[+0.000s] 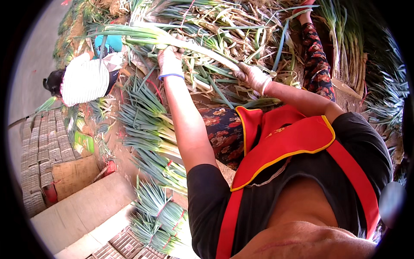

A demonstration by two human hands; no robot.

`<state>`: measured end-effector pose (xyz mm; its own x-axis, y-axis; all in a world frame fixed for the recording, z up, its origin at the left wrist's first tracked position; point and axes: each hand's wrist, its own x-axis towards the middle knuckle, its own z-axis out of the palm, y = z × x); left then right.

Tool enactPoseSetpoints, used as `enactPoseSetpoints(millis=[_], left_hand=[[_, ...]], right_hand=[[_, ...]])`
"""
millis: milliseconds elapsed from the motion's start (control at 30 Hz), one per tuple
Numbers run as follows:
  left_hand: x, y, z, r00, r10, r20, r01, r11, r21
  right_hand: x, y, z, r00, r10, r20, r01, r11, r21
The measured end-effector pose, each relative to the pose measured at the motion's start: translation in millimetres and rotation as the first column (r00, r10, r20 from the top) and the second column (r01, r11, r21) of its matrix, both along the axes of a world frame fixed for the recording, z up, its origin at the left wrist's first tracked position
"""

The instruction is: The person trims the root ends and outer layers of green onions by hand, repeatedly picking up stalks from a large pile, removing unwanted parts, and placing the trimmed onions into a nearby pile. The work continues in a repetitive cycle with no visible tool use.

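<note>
A long green onion (200, 48) is stretched between my two hands, its green leaves to the left and its white stalk running down to the right. My left hand (170, 60), in a pale work glove with a blue cuff, is wrapped around the stalk where white turns to green. At the lower, root end, the gloved fingers of my right hand (254, 77) pinch the stalk; the roots themselves are hidden. Beneath both hands spreads a heap of loose green onions (223, 27) with dry, peeled leaves among them.
Trimmed green onions (145, 119) lie in a row left of my leg, with tied bundles (165, 213) below. A co-worker (85, 79) bends over at the left. Plastic crates (43, 139) and a board (84, 207) are at lower left. More onions (349, 55) stand at right.
</note>
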<state>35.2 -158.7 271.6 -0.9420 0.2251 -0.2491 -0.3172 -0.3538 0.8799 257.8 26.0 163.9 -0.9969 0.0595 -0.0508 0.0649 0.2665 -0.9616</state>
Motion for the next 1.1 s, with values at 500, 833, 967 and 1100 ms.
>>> enactPoseSetpoints(millis=[500,833,967,1100], left_hand=[[90,65,18,0.565,-0.814,-0.137,0.663,0.546,-0.512],[35,-5,38,0.941,-0.214,-0.261,0.311,0.851,0.423],[24,-12,9,0.982,-0.117,-0.15,0.164,0.922,0.351],[20,-8,4,0.986,-0.118,-0.119,0.157,0.899,0.409]], right_hand=[[17,15,112,0.776,0.631,0.009,-0.163,0.215,-0.963],[3,6,83,0.744,0.641,0.189,-0.068,0.354,-0.933],[-38,-7,65,0.995,-0.038,-0.094,0.06,0.966,0.252],[-100,-25,102,0.796,-0.138,-0.59,0.286,0.944,0.166]])
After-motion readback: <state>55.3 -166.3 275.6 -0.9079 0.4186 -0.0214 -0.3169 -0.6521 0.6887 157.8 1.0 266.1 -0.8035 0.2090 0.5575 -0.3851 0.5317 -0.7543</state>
